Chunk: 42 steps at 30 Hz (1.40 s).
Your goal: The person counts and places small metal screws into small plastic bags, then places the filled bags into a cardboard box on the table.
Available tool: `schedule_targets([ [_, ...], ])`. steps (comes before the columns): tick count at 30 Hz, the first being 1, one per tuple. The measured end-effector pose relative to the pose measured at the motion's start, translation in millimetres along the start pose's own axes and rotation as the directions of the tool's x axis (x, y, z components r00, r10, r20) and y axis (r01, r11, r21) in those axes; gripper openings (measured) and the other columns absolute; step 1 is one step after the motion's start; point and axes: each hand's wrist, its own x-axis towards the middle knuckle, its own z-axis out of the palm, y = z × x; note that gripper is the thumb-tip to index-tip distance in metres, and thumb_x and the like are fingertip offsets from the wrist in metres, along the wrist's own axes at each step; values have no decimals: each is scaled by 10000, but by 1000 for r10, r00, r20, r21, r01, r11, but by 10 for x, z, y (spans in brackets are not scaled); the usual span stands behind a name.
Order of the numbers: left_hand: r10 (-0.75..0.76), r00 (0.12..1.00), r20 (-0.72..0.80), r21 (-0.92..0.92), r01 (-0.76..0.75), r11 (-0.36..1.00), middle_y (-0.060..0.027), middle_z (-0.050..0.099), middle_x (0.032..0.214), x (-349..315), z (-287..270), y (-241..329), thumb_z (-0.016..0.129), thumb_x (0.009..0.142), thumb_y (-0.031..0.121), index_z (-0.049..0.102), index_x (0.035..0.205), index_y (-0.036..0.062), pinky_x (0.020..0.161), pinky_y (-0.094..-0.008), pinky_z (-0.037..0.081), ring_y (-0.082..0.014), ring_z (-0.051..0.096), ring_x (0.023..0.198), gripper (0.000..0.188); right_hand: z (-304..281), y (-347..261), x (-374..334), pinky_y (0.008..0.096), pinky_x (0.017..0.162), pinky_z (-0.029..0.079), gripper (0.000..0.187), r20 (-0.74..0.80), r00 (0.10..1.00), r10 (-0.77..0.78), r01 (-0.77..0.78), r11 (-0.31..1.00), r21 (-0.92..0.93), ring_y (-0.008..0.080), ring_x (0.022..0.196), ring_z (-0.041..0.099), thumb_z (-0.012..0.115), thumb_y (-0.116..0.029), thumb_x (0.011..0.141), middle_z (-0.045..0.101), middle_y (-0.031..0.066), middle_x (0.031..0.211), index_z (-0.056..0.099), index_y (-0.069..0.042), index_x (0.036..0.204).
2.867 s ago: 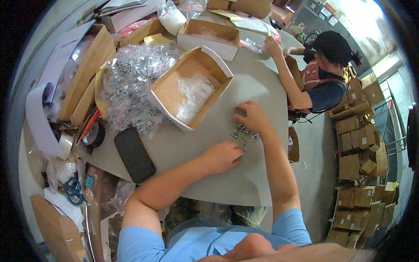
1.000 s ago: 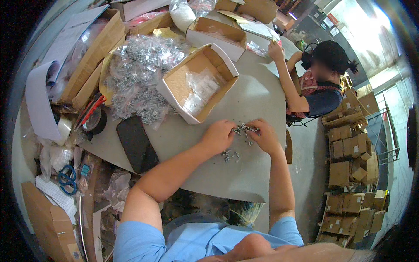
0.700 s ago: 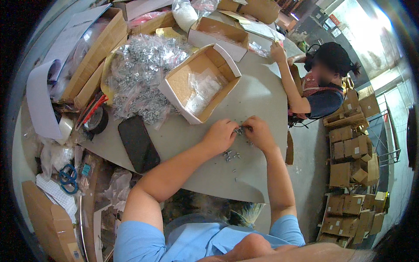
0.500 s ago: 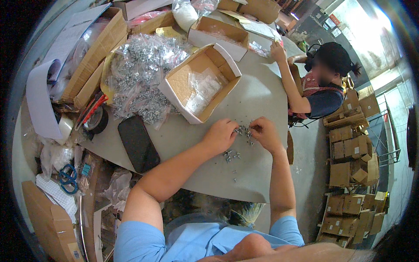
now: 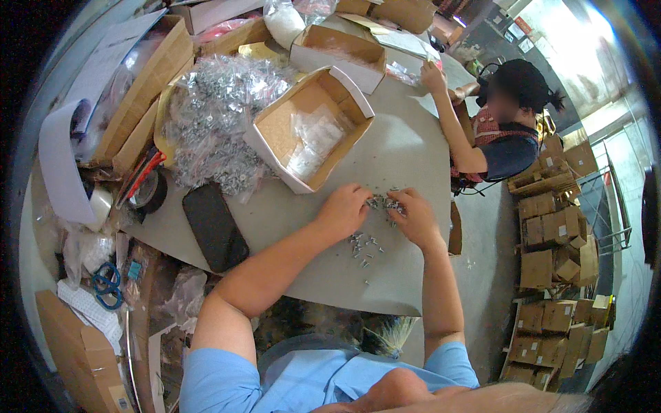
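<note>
Small silver screws [image 5: 361, 249] lie loose on the grey tabletop in front of me, some scattered toward the near edge. My left hand [image 5: 346, 212] rests at the left of a tight cluster of them, fingers curled together with screws at the tips. Opposite it, my right hand [image 5: 416, 219] has its thumb and fingers closed around screws [image 5: 393, 204] from the same cluster. The fingertips partly hide how many pieces each hand grips. Beyond my hands stands an open cardboard box [image 5: 275, 153] with clear plastic bags [image 5: 317, 141] inside.
A large heap of bagged hardware [image 5: 220, 117] lies left of the box. A black phone [image 5: 215, 227] sits beside my left forearm, near black tape [image 5: 153, 196]. Blue-handled scissors [image 5: 107, 284] are at lower left. Across the table, another person [image 5: 506, 131] handles something small.
More screws now lie in the loose group nearer me. Both hands remain at the cluster, with small finger shifts. The whole view has moved slightly.
</note>
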Motion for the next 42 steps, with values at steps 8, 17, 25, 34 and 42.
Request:
schedule_targets([
  [8,295,956,-13,162,-289,944,-128,559,1057,39,148,-48,584,763,36,620,1006,37,866,-405,476,-316,508,1038,246,202,80,-43,456,771,485,206,-80,995,-56,43,987,-152,383,887,588,628,-78,765,594,192,984,621,-60,970],
  [17,43,998,40,178,-49,983,-133,579,984,23,116,-32,559,782,71,614,903,40,801,-420,485,-323,548,960,137,53,-62,-370,450,711,486,155,-1,998,68,-68,997,-43,364,823,602,638,-81,750,615,157,900,622,-64,903],
  [25,-93,985,143,277,51,960,-164,613,878,-21,-150,98,608,778,131,659,822,62,771,-436,493,-335,589,879,96,61,-123,-266,436,752,489,189,16,1000,21,-20,999,-49,345,864,597,643,-142,777,610,131,940,631,-82,956],
  [34,-59,934,352,122,16,992,-140,674,858,49,-297,44,642,759,151,696,847,55,761,-422,506,-319,638,839,141,305,-23,-55,425,807,471,176,-82,991,-102,93,991,-100,350,950,557,659,-132,765,578,143,968,641,-81,933],
  [42,32,868,495,74,-79,994,-141,666,872,16,-297,-11,639,779,170,680,867,62,764,-433,486,-326,623,854,145,-89,-96,-474,433,759,482,165,32,995,93,-98,959,266,357,876,582,650,-95,761,590,153,955,653,-37,915],
])
